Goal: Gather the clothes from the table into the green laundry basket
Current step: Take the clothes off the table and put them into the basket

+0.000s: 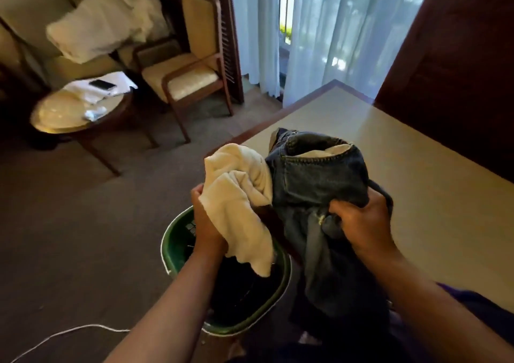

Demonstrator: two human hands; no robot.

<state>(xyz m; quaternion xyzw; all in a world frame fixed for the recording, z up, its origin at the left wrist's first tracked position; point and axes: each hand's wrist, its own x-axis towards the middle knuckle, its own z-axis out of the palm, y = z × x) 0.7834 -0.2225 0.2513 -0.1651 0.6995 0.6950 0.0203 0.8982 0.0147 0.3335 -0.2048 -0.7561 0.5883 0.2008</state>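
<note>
My left hand [207, 223] grips a bunched cream-white cloth [242, 195], held above the green laundry basket [172, 240] on the carpet. Beside it, my right hand [361, 223] grips a pair of blue jeans [317, 184]; their waistband points up and the legs hang down past the table's edge next to the basket. Something dark lies inside the basket. The beige table [403, 151] with a wooden rim stretches to the right behind the clothes.
A wooden armchair [192, 76] stands at the back, with white pillows [100, 29] piled on another seat at left. A round side table [69, 112] carries a phone and papers. A white cable [69, 335] runs across the carpet. Sheer curtains [319, 34] hang behind.
</note>
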